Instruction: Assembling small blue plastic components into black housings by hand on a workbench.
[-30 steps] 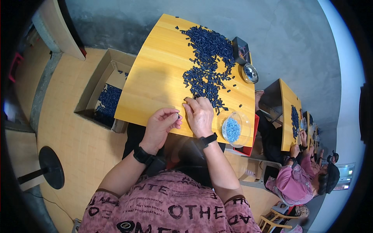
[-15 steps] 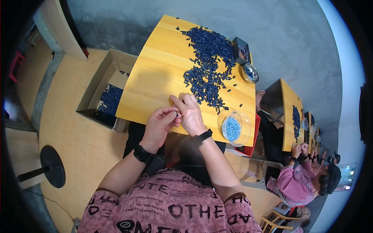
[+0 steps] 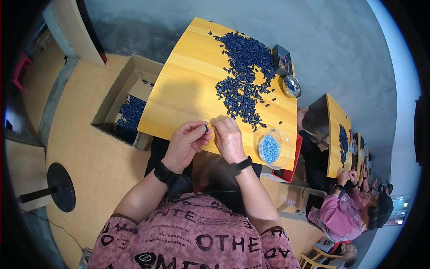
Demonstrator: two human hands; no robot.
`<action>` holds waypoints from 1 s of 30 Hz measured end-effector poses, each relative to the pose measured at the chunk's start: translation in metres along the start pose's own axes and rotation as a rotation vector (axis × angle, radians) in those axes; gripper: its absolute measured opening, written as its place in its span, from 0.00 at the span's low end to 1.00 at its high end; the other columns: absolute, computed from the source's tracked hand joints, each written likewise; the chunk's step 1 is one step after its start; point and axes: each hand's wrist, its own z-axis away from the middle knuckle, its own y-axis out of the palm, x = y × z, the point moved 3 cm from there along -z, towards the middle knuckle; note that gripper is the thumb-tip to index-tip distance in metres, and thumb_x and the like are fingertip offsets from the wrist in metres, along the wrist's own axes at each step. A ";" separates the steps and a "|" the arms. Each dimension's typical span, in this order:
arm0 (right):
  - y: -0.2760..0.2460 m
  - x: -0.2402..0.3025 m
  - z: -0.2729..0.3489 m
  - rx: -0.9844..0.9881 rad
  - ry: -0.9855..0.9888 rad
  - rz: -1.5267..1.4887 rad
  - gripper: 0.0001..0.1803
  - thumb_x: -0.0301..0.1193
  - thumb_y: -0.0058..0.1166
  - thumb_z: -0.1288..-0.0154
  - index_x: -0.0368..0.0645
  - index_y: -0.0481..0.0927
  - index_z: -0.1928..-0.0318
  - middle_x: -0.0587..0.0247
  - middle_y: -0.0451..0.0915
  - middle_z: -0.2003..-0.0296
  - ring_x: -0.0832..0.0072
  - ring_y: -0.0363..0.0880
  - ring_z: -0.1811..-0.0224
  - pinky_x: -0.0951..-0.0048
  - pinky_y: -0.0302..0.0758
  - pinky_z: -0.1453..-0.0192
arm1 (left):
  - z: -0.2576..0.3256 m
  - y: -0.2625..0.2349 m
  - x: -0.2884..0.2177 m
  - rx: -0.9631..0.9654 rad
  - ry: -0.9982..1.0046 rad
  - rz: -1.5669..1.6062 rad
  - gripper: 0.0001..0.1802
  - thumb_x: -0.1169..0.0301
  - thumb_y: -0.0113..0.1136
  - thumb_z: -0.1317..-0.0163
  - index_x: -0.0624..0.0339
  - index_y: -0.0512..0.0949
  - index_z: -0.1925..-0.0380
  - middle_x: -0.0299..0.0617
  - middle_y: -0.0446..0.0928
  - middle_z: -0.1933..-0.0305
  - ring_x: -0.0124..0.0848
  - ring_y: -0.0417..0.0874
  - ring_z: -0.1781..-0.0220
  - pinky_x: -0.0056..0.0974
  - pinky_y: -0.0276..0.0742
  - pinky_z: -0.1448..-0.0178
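Over the near edge of the yellow wooden table, my left hand pinches a small dark cylindrical piece between thumb and forefinger. Just to its right is my right hand, its fingers bent and closed together, with the tips close to the dark piece. Whatever those fingertips hold, if anything, is too small to make out. Beyond both hands, many short dark-blue cylindrical pieces lie in a loose pile. A clear round tub of tiny light-blue pieces stands right of my right hand.
On the far right edge are a black box and a clear bowl. A cardboard box with more dark pieces sits on the floor to the left. A red box is beside the tub. At right, another person works at a table.
My right hand's forefinger has drawn in from its outstretched position, and the hand has moved slightly right, away from the left. The left hand still holds the dark piece.
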 end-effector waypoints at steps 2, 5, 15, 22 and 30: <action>-0.012 0.010 0.006 -0.043 -0.005 0.010 0.13 0.14 0.58 0.46 0.37 0.81 0.59 0.52 0.80 0.63 0.54 0.80 0.60 0.62 0.77 0.53 | 0.003 0.000 0.001 -0.003 -0.013 -0.005 0.10 0.74 0.57 0.29 0.63 0.79 0.51 0.44 0.83 0.58 0.28 0.84 0.61 0.32 0.82 0.54; -0.026 0.008 0.037 -0.141 0.580 -0.537 0.10 0.17 0.62 0.38 0.36 0.80 0.56 0.62 0.84 0.64 0.79 0.81 0.65 0.77 0.77 0.55 | 0.006 0.007 0.003 0.026 -0.028 0.009 0.10 0.74 0.57 0.29 0.63 0.79 0.51 0.44 0.83 0.57 0.28 0.84 0.61 0.32 0.82 0.55; -0.095 0.067 0.077 -0.421 0.363 -0.649 0.19 0.11 0.64 0.42 0.39 0.70 0.57 0.56 0.82 0.64 0.73 0.83 0.60 0.74 0.80 0.53 | 0.029 0.058 0.027 0.305 -0.101 0.154 0.09 0.76 0.57 0.31 0.60 0.81 0.52 0.46 0.83 0.57 0.32 0.83 0.58 0.37 0.80 0.53; -0.117 0.088 0.085 -0.482 0.235 -0.612 0.15 0.13 0.64 0.40 0.38 0.69 0.61 0.51 0.83 0.64 0.68 0.85 0.61 0.70 0.81 0.54 | 0.052 0.082 0.031 0.418 -0.091 0.153 0.09 0.76 0.58 0.31 0.58 0.83 0.54 0.46 0.84 0.56 0.33 0.84 0.56 0.39 0.79 0.49; -0.127 0.096 0.095 -0.504 0.188 -0.526 0.14 0.13 0.64 0.41 0.37 0.70 0.64 0.50 0.83 0.66 0.68 0.85 0.61 0.71 0.81 0.56 | 0.065 0.092 0.035 0.408 -0.092 0.136 0.08 0.77 0.60 0.33 0.57 0.83 0.56 0.44 0.84 0.57 0.33 0.85 0.53 0.40 0.79 0.47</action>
